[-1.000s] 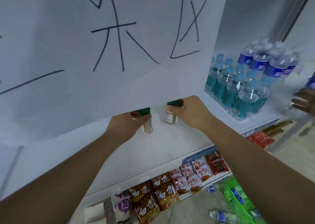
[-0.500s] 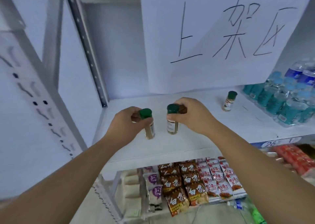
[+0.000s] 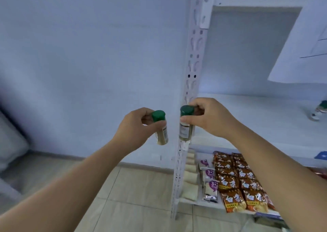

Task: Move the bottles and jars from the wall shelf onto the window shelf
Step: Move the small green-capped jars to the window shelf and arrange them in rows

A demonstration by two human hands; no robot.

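My left hand [image 3: 136, 128] grips a small green-capped spice jar [image 3: 161, 127] by its top, held in the air in front of a bare wall. My right hand [image 3: 208, 117] grips a second green-capped spice jar [image 3: 185, 124] the same way, right in front of the shelf's white upright post [image 3: 192, 69]. Both jars hang upright, a short gap between them. A third green-capped jar [image 3: 319, 110], blurred, stands on the white wall shelf [image 3: 256, 118] at the far right edge. No window shelf shows.
The perforated post runs from top to floor beside my right hand. On the lower shelf lie orange noodle packets [image 3: 237, 184], purple snack packs [image 3: 209, 182] and pale bundles [image 3: 190, 178]. A white paper sign [image 3: 300, 55] hangs at the upper right. Tiled floor [image 3: 132, 196] spreads below left.
My view has swung left, away from the shelf and its water bottles. Both hands lifted their jars off the shelf and carried them left, past the upright post.
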